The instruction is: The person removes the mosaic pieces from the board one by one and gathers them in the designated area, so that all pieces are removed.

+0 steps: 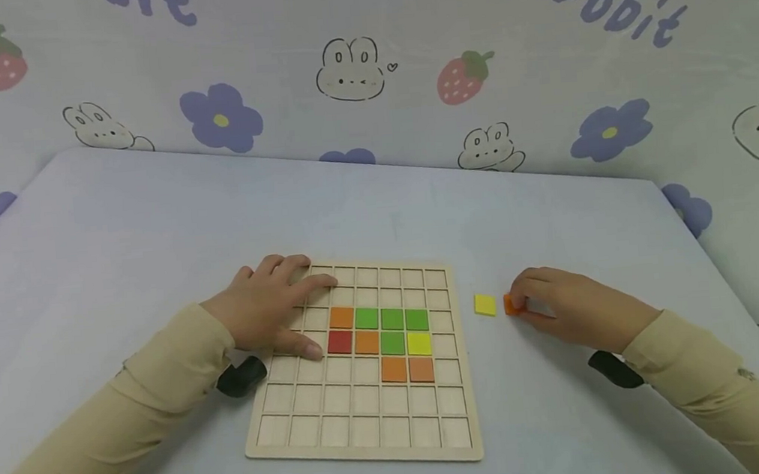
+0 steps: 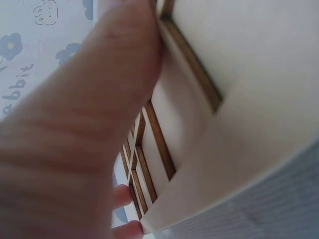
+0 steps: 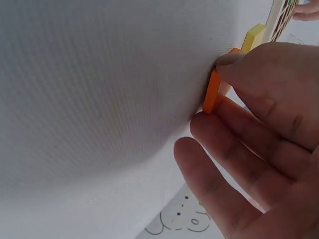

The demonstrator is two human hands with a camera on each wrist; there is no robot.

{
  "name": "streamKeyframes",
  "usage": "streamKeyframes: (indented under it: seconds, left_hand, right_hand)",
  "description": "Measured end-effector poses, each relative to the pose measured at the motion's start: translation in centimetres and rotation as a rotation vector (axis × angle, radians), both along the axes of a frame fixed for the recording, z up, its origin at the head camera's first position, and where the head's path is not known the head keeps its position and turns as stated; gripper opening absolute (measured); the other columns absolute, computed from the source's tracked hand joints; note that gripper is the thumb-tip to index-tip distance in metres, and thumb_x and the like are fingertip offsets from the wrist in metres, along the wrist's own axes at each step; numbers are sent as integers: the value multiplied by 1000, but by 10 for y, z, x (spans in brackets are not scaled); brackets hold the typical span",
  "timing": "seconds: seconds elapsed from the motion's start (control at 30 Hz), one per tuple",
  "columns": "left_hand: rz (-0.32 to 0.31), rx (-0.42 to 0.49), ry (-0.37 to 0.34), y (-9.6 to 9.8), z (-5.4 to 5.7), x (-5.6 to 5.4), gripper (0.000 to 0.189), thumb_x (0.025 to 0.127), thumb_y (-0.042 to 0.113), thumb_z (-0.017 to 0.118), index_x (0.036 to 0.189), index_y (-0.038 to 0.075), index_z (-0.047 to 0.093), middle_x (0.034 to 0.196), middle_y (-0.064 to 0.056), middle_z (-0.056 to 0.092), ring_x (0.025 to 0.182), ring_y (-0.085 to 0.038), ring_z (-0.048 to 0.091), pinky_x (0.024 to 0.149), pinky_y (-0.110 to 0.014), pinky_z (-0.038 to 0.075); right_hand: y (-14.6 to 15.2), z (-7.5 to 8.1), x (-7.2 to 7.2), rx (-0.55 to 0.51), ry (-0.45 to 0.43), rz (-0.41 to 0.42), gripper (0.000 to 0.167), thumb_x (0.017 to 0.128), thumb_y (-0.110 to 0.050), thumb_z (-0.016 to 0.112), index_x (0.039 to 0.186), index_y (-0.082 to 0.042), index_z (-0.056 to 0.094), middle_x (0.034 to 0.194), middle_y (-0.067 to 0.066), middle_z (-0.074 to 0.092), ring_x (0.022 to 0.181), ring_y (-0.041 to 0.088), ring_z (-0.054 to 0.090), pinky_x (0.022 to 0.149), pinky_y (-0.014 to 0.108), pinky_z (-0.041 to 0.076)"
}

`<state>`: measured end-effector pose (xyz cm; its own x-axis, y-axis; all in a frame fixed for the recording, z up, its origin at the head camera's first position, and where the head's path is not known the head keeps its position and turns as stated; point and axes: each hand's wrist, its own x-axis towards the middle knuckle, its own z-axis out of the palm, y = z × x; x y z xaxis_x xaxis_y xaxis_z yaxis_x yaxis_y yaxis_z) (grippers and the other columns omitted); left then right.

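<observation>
A wooden grid board (image 1: 304,454) lies on the table, with coloured square tiles set in its middle cells. Among them are a red tile (image 1: 339,342), a yellow tile (image 1: 419,343), several green and several orange ones. My left hand (image 1: 257,309) rests on the board's upper left part, fingers spread and thumb beside the red tile. Right of the board, my right hand (image 1: 571,307) pinches an orange tile (image 3: 212,92) between thumb and fingers, at the table surface. Part of that tile is hidden by the thumb. A loose yellow tile (image 1: 485,305) lies between this hand and the board.
The table (image 1: 147,212) has a pale cloth and meets a patterned backdrop (image 1: 400,9) with rabbits, strawberries and flowers. Dark wrist devices sit under both forearms, one near the board's left edge (image 1: 241,377).
</observation>
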<state>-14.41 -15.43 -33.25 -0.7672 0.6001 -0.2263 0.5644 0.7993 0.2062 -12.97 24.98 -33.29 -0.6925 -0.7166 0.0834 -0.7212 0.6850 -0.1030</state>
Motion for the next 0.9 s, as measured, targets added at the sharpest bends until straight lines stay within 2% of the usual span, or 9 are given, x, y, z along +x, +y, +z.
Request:
streamKeyframes:
  seconds: [0.33,0.5,0.7,0.9]
  left_hand:
    - [-6,9,10,0,0,1,89,74,68,65,146,27,33,149,-17,29,133,-40,30,94,-60,36]
    - [-11,12,19,1,0,0,89,74,70,65,146,27,34,148,-17,30,132,-40,31,93,-60,37]
    - [0,1,20,1,0,-1,91,73,69,66,147,27,34,150,-16,29,134,-40,30,95,-61,36]
    - [-8,16,17,1,1,1,89,73,68,66,146,25,37,147,-17,31,131,-41,33,93,-62,36]
  right_hand:
    - [2,-2,-2,28,42,-6,22,77,-3,77,89,-16,64,100,-6,62,95,9,60,79,27,52]
    - [0,9,0,-13,118,28,22,77,-6,78,90,-16,64,98,-8,60,90,8,60,75,27,53]
    - [-19,19,2,-74,160,103,23,76,-6,77,91,-14,62,95,-8,60,85,8,59,70,24,52]
    - [-48,18,2,-70,124,151,19,80,-7,75,94,-13,63,96,-6,61,80,6,57,69,21,50]
